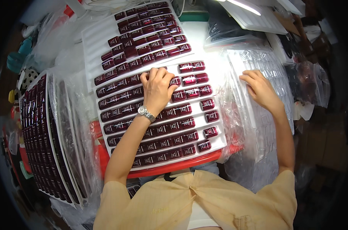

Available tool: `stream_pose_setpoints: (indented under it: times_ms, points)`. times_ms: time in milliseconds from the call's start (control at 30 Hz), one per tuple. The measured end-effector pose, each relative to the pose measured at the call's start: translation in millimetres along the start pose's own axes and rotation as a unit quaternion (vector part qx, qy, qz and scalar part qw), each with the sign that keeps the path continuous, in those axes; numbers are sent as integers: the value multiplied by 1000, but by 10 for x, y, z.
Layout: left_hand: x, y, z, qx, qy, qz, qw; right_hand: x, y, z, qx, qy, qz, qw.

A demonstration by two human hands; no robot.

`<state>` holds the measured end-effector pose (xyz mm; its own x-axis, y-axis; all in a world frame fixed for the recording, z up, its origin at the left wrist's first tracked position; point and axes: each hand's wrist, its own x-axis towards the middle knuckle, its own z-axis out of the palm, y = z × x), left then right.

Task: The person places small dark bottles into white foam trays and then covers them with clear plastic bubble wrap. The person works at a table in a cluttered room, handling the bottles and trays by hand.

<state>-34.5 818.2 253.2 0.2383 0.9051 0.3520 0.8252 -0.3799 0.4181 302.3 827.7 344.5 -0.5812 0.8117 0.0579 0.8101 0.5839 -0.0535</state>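
A white ridged tray (200, 122) in front of me carries rows of small glossy dark red pieces with pale print; they look like little labelled containers, though their exact kind is unclear. My left hand (157, 86), with a metal watch on the wrist, reaches over an upper row of them. Its fingers are bent down, with the thumb and fingers about a dark red piece (175, 81); the fingertips are partly hidden. To the right, my right hand (261, 90) hovers at or touches the near side of a clear moulded plastic tray stack (271, 126). Its fingers are loosely stretched, with nothing visible in them.
Another white tray (94, 42) lies beneath at the back left. A red support (174, 164) shows under the front edge. At left stand stacked trays of dark red pieces (37, 145) with plastic film (76, 134). A lamp (241, 5) shines at the back right.
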Motion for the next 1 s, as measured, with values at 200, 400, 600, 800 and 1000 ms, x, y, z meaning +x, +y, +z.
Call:
stream_pose_setpoints:
  times_ms: [200,400,600,800,1000]
  points:
    - [106,-366,-114,32,26,-49,998,-35,-64,-150,77,-46,42,995]
    - [65,-180,-182,-204,56,-68,975,53,-189,-105,259,84,134,953]
    - [-75,385,-187,-474,76,-71,874,663,-1089,-86,578,237,151,767]
    - [-129,607,-152,-688,105,-190,692,726,-1406,81,330,186,36,925]
    - [142,-176,-41,-29,59,-100,993,613,249,52,34,170,194,965]
